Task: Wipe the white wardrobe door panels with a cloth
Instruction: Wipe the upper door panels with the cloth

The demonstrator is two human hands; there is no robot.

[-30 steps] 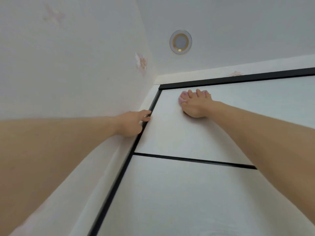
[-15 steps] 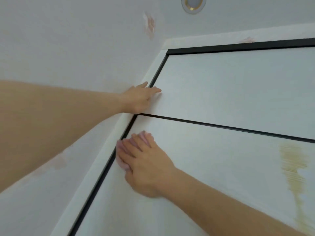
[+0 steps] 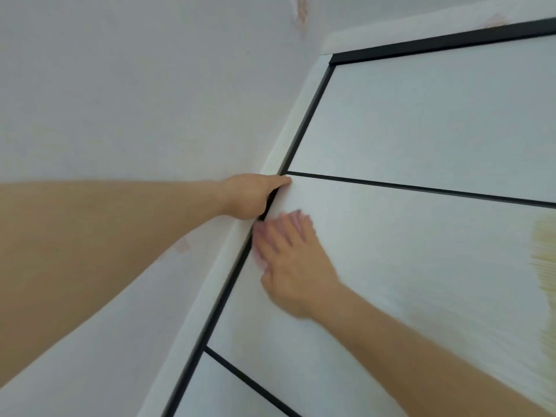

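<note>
Two hands, left hand (image 3: 251,196) and right hand (image 3: 293,260), touch one wardrobe door (image 3: 421,251).

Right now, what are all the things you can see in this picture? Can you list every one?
wardrobe door: one, white panels with black strips between them, right half of the view
yellow stain: one, yellowish streaks, on the middle panel at the right edge
wall: one, white with faint pinkish marks, left of the door
cloth: one, pale pink, only a blurred edge shows under the right hand, on the middle panel near the door's left frame
left hand: one, fingers hooked on the door's left edge, beside the upper black strip
right hand: one, pressed flat on the cloth, blurred by motion
</note>
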